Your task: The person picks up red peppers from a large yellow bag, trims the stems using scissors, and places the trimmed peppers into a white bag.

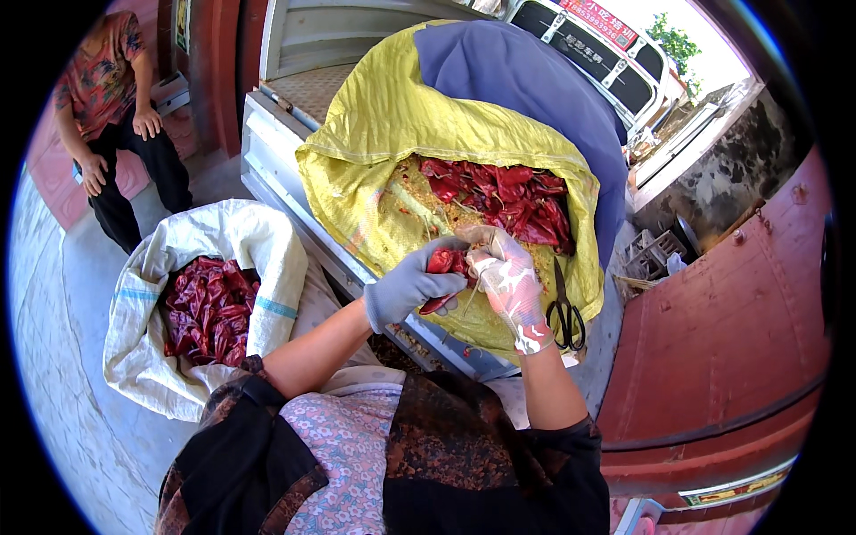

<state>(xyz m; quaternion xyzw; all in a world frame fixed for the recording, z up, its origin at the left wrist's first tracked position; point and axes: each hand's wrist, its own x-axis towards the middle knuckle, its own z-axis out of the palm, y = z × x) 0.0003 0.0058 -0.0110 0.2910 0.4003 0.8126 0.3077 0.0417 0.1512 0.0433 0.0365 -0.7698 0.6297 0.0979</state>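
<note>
My left hand [413, 285], in a grey glove, is closed round a few dried red chili peppers [448, 262]. My right hand [505, 283], in a pink-and-white patterned glove, pinches at their stem end, touching the left hand's fingertips. Both hands are over the near edge of an open yellow woven sack [357, 147]. Inside it lies a heap of dried red chilies [513, 201], with loose seeds and stem bits around. Black-handled scissors [564, 312] rest on the sack beside my right wrist.
A white woven sack [125, 308] of red chilies stands on the floor at left. The yellow sack lies on a truck bed [267, 147] with purple cloth [508, 67] behind. Another person [111, 116] sits at far left. A red metal gate [713, 330] stands at right.
</note>
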